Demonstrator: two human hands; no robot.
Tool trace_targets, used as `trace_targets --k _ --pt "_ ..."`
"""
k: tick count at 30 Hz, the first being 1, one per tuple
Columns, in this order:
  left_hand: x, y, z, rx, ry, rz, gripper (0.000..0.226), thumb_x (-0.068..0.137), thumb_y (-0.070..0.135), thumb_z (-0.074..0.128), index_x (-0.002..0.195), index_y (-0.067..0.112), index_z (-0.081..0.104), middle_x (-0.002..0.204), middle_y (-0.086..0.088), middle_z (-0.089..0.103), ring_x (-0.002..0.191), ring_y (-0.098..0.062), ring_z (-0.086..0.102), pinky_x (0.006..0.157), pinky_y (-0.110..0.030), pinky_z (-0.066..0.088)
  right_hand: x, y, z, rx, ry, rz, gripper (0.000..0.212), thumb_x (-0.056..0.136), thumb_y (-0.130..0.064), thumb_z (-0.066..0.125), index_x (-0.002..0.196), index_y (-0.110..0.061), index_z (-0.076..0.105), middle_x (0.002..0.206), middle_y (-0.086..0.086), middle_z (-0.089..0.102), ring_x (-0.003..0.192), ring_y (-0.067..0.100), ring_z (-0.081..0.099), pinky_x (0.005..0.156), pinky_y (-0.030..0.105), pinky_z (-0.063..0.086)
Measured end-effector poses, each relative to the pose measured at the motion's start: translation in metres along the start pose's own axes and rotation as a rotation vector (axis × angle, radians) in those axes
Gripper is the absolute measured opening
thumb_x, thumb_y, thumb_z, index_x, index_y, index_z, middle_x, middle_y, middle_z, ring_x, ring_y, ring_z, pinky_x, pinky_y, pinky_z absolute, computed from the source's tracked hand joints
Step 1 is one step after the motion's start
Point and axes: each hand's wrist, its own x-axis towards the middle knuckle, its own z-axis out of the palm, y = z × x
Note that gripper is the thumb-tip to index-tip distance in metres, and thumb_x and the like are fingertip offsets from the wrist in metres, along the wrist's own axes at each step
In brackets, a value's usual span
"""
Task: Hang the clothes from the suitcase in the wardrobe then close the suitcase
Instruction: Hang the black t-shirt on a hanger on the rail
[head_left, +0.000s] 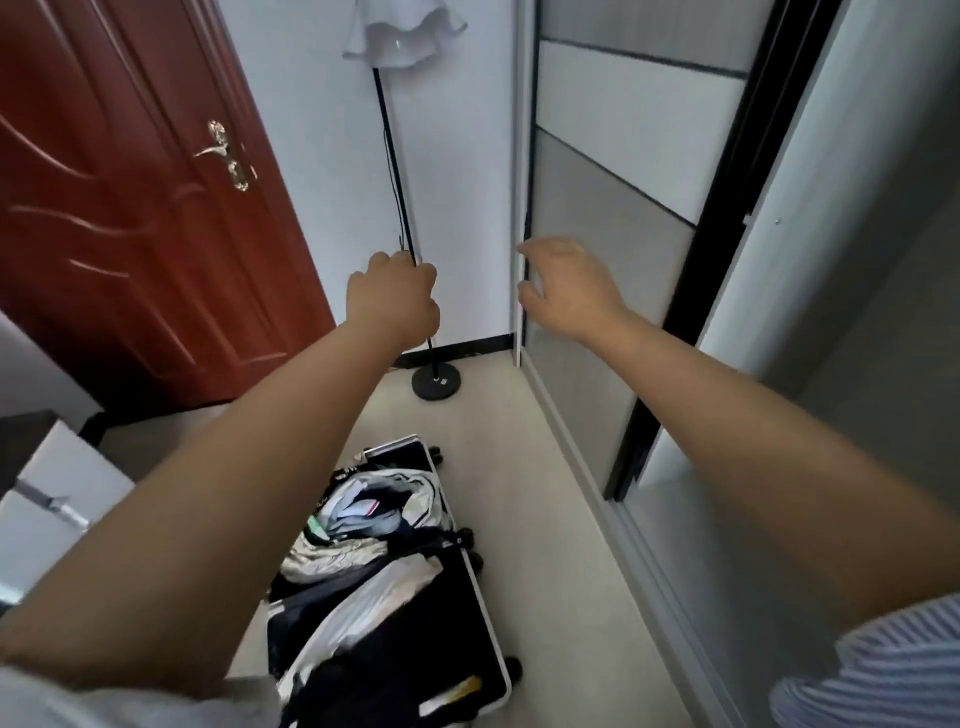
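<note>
An open black suitcase (467, 613) lies on the floor below me, full of crumpled clothes (374, 509) and a white plastic bag (374, 597). The wardrobe's grey sliding door (597, 249) stands closed on the right. My right hand (566, 286) reaches to that door's left edge, fingers loosely bent, fingertips and thumb at the edge. My left hand (392, 299) is a fist wrapped round the thin black pole of a floor lamp (395, 171) beside the wardrobe.
The lamp's round base (435, 382) stands on the floor close to the wardrobe corner, its white shade (405, 36) overhead. A closed red-brown door (130, 208) fills the left. A second, dark-framed wardrobe panel (831, 312) runs along the right.
</note>
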Motion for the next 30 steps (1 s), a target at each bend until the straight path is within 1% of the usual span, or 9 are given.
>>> trace_targets --k 5,8,12,17,20,24,27,29,30 --pt "-0.05 -0.046 0.042 0.025 -0.164 -0.078 0.034 0.092 0.019 0.041 0.124 0.009 0.049 0.126 -0.014 0.047 0.119 -0.033 0.04 0.09 -0.04 0.038 -0.032 -0.041 0.056 0.008 -0.139 -0.031 0.04 0.092 -0.014 0.043 0.131 -0.006 0.047 0.131 0.012 0.051 0.123 0.03 0.042 0.099 0.039 0.038" --pt "-0.069 -0.078 0.062 0.017 -0.201 -0.079 0.032 0.092 0.021 0.039 0.119 0.008 0.052 0.123 -0.015 0.049 0.116 -0.034 0.043 0.088 -0.039 0.039 -0.041 -0.068 0.083 0.006 -0.168 -0.014 0.023 0.089 -0.013 0.043 0.103 -0.002 0.058 0.108 0.011 0.059 0.11 0.033 0.049 0.086 0.036 0.042" --pt "-0.087 -0.127 0.092 -0.003 -0.27 -0.023 0.036 0.093 0.023 0.04 0.126 0.012 0.05 0.127 -0.013 0.048 0.12 -0.032 0.043 0.091 -0.039 0.04 -0.05 -0.108 0.127 0.033 -0.24 0.048 0.034 0.091 -0.015 0.043 0.12 -0.002 0.057 0.122 0.016 0.056 0.115 0.032 0.049 0.093 0.039 0.043" --pt "-0.103 -0.185 0.159 -0.045 -0.409 0.054 0.033 0.093 0.021 0.041 0.122 0.01 0.052 0.128 -0.014 0.05 0.119 -0.033 0.045 0.093 -0.039 0.041 -0.065 -0.145 0.203 0.067 -0.347 0.162 0.033 0.092 -0.016 0.042 0.119 -0.005 0.057 0.124 0.015 0.056 0.115 0.031 0.05 0.096 0.038 0.042" --pt "-0.117 -0.207 0.211 -0.074 -0.494 0.076 0.028 0.094 0.022 0.04 0.111 0.006 0.056 0.116 -0.014 0.057 0.108 -0.034 0.052 0.086 -0.037 0.045 -0.086 -0.152 0.261 0.077 -0.429 0.21 0.031 0.092 -0.014 0.042 0.115 -0.004 0.059 0.119 0.015 0.059 0.111 0.03 0.053 0.094 0.037 0.043" --pt "-0.144 -0.233 0.304 -0.126 -0.64 0.06 0.028 0.093 0.018 0.04 0.114 0.005 0.053 0.119 -0.015 0.054 0.108 -0.032 0.051 0.082 -0.038 0.045 -0.121 -0.15 0.354 0.117 -0.598 0.311 0.03 0.092 -0.014 0.04 0.112 -0.004 0.061 0.117 0.015 0.059 0.11 0.031 0.053 0.09 0.034 0.044" --pt "-0.171 -0.25 0.379 -0.18 -0.712 0.011 0.024 0.091 0.017 0.039 0.105 0.004 0.053 0.11 -0.015 0.056 0.1 -0.031 0.052 0.069 -0.032 0.038 -0.149 -0.15 0.424 0.151 -0.697 0.322 0.022 0.093 -0.013 0.038 0.088 -0.007 0.059 0.099 0.012 0.06 0.1 0.03 0.054 0.074 0.032 0.039" --pt "-0.195 -0.257 0.437 -0.218 -0.771 -0.049 0.025 0.091 0.018 0.041 0.107 0.004 0.054 0.111 -0.015 0.055 0.101 -0.031 0.052 0.072 -0.033 0.039 -0.174 -0.148 0.483 0.156 -0.761 0.312 0.029 0.092 -0.013 0.039 0.063 -0.015 0.038 0.073 0.0 0.049 0.084 0.027 0.05 0.063 0.029 0.033" --pt "-0.209 -0.257 0.47 -0.23 -0.809 -0.087 0.027 0.092 0.019 0.042 0.111 0.005 0.054 0.113 -0.015 0.055 0.104 -0.032 0.052 0.077 -0.035 0.042 -0.189 -0.144 0.518 0.173 -0.806 0.3 0.032 0.091 -0.013 0.04 0.06 -0.017 0.032 0.067 -0.002 0.044 0.081 0.026 0.049 0.059 0.029 0.032"
